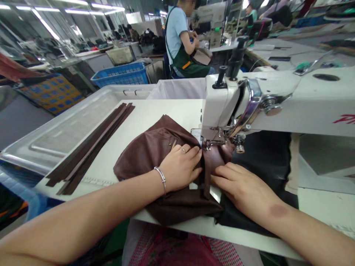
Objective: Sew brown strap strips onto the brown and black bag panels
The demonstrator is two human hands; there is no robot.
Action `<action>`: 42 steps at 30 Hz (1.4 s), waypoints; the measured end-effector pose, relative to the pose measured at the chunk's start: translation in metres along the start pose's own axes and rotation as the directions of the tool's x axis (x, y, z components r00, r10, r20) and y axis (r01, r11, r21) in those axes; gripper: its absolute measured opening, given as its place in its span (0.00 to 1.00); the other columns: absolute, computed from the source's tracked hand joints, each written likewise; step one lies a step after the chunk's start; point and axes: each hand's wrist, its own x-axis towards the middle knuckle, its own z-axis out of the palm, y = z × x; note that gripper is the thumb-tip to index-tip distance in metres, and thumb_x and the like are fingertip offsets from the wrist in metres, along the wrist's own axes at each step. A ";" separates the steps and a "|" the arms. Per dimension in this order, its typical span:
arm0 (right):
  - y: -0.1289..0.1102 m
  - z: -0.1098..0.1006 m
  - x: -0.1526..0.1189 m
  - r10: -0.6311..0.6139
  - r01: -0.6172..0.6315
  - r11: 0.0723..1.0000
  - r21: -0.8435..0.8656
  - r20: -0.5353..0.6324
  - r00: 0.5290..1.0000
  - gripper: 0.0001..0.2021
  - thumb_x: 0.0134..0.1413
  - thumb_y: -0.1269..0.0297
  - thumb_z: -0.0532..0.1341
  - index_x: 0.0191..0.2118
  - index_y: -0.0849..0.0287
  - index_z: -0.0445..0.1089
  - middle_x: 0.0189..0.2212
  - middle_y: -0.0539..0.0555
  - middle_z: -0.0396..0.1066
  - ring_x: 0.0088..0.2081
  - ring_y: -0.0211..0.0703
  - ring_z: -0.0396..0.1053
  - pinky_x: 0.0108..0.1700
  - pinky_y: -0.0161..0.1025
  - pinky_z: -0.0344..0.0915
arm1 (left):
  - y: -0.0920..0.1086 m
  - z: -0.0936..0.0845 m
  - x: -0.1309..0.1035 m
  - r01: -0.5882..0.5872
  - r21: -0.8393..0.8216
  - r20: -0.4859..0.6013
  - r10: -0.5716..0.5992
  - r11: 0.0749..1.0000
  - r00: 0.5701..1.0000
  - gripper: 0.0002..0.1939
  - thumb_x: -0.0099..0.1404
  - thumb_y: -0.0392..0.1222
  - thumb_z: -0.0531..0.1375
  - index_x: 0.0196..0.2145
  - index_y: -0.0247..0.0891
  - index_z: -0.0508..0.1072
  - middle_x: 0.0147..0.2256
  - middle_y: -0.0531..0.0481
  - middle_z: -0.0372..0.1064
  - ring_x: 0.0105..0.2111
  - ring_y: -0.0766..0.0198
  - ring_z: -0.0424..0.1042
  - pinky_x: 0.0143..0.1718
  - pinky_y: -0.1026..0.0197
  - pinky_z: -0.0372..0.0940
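Note:
Brown leather piece (pixel 144 147), perhaps part of a bag, lies folded and bunched on the sewing table, with a short zipper (pixel 174 143) showing in it. My left hand (pixel 183 162), wearing a ring and a bracelet, grips this leather just left of the needle area, fingers pressed down and thumb towards the seam. A narrow brown strip (pixel 206 173) runs along the leather's edge towards the presser foot (pixel 213 143). My right hand (pixel 233 179) holds that edge from the right, its fingertips against the leather and its thumb mostly hidden.
The white sewing machine (pixel 310 99) spans the right side. Black material (pixel 260 166) lies under its arm. Several brown strips (pixel 91 147) rest on the table's left, beside a clear plastic bin (pixel 69 125). Behind are a blue basket (pixel 122 75) and a seated person (pixel 180 40).

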 end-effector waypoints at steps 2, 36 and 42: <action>-0.001 0.001 -0.001 -0.001 0.001 1.000 0.000 -0.009 1.000 0.13 0.58 0.77 0.52 0.45 0.59 0.69 0.39 0.55 0.66 0.39 0.47 0.60 0.43 0.46 0.63 | -0.004 0.003 0.007 -0.008 -0.037 -0.030 0.006 0.999 1.000 0.23 0.66 0.48 0.55 0.55 0.33 0.63 0.55 0.39 0.61 0.49 0.49 0.61 0.51 0.46 0.58; -0.011 -0.001 -0.016 -0.008 0.007 0.997 0.071 0.007 1.000 0.23 0.59 0.75 0.51 0.59 0.57 0.60 0.55 0.53 0.63 0.53 0.46 0.59 0.55 0.47 0.58 | -0.002 -0.006 0.022 0.125 -0.548 0.034 -0.128 0.827 0.991 0.20 0.67 0.43 0.56 0.19 0.33 0.67 0.23 0.53 0.62 0.26 0.69 0.62 0.30 0.65 0.57; -0.011 -0.001 -0.016 -0.007 0.007 0.997 0.072 0.006 1.000 0.23 0.59 0.74 0.51 0.60 0.56 0.58 0.54 0.53 0.62 0.53 0.46 0.59 0.54 0.47 0.58 | -0.002 -0.005 0.026 0.151 -0.533 0.062 -0.139 0.833 0.988 0.20 0.68 0.45 0.55 0.20 0.33 0.67 0.24 0.53 0.64 0.25 0.69 0.62 0.30 0.64 0.57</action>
